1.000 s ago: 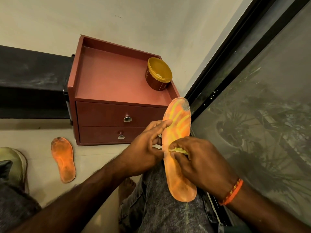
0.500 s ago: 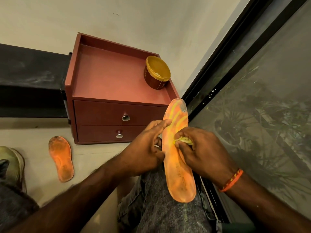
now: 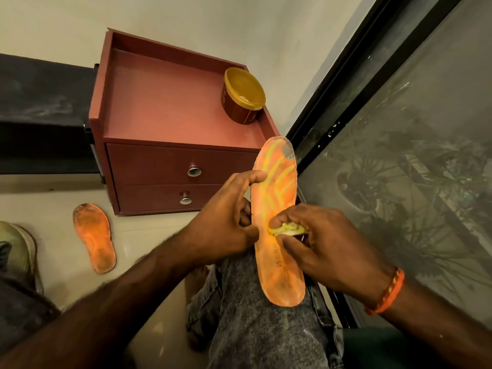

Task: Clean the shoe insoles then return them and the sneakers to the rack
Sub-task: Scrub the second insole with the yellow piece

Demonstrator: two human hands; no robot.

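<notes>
An orange insole with yellow stripes [image 3: 277, 182] lies lengthwise on my right knee, heel end toward me. My left hand [image 3: 223, 222] grips its left edge, thumb on top near the stripes. My right hand [image 3: 319, 241] pinches a small yellowish wad of cloth [image 3: 286, 230] and presses it onto the middle of the insole. A second orange insole [image 3: 94, 237], dirty and darker, lies on the floor at the left. A sneaker [image 3: 18, 249] shows partly at the far left edge.
A red two-drawer cabinet [image 3: 165, 113] stands against the wall ahead, with an open yellow-rimmed tub [image 3: 243, 95] on its top right corner. A dark-framed glass door [image 3: 399, 155] fills the right side. A dark ledge [image 3: 40, 102] runs at the left.
My right hand has rubbed the cloth along the insole, up toward the toe and back to the middle. The left hand keeps its hold on the edge.
</notes>
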